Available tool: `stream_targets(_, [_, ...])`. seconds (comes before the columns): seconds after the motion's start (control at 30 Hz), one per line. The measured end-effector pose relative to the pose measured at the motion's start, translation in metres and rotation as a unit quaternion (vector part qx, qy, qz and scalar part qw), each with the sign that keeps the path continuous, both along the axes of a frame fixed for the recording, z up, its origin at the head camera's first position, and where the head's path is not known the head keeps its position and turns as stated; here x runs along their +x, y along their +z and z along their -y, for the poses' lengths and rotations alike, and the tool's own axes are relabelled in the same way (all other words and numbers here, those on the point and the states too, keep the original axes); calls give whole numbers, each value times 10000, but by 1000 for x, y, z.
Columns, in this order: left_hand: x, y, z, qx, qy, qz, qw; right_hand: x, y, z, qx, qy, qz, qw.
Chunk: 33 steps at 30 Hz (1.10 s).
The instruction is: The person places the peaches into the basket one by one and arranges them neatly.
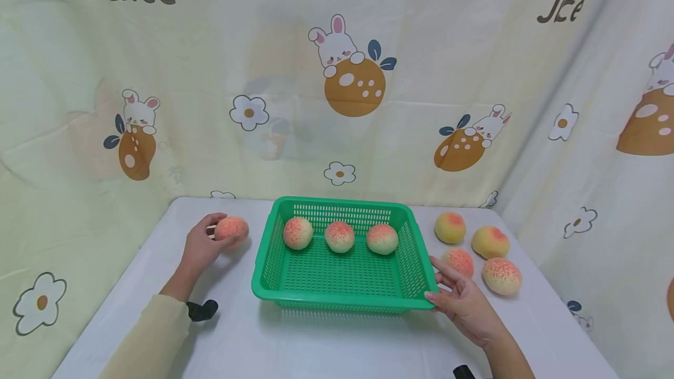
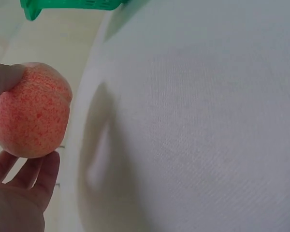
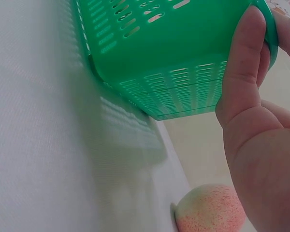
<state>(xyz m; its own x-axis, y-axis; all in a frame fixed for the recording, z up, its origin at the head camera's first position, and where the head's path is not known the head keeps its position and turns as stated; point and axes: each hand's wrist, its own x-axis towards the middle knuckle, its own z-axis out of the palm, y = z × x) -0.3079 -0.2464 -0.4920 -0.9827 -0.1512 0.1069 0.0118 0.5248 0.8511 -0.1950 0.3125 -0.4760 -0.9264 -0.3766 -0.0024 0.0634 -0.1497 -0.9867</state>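
Observation:
My left hand (image 1: 204,244) grips a pink speckled peach (image 1: 232,231) to the left of the basket. In the left wrist view, the thumb lies on one side of the peach (image 2: 35,113) and fingertips on the other, above the white cloth. A green plastic basket (image 1: 342,303) stands in the middle of the table, holding three peaches in a row: left peach (image 1: 298,233), middle peach (image 1: 339,237) and right peach (image 1: 382,239). My right hand (image 1: 466,303) pinches the basket's rim at its near right corner, as the right wrist view also shows.
Right of the basket lie several more peaches: a yellow one (image 1: 450,227), another yellow one (image 1: 491,243), a pink one (image 1: 459,263) partly behind my right hand, and a speckled one (image 1: 502,276). A printed curtain (image 1: 284,151) hangs behind the white table (image 1: 316,350).

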Motion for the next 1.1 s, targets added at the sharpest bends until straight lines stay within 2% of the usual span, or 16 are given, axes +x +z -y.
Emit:
stream_targets(0.23, [10,12,-4,-164,-141,-183,9996,1,1,0,17,-31,54,10000])
stream_targets(0.8, [36,47,-19,-60,-399,-666,9970,1,4,2,154,-106,98,9998])
stream_targets(1.1, [47,62,-30,-145,-589,-736,9954,0,3,2,156,-136,117,9997])
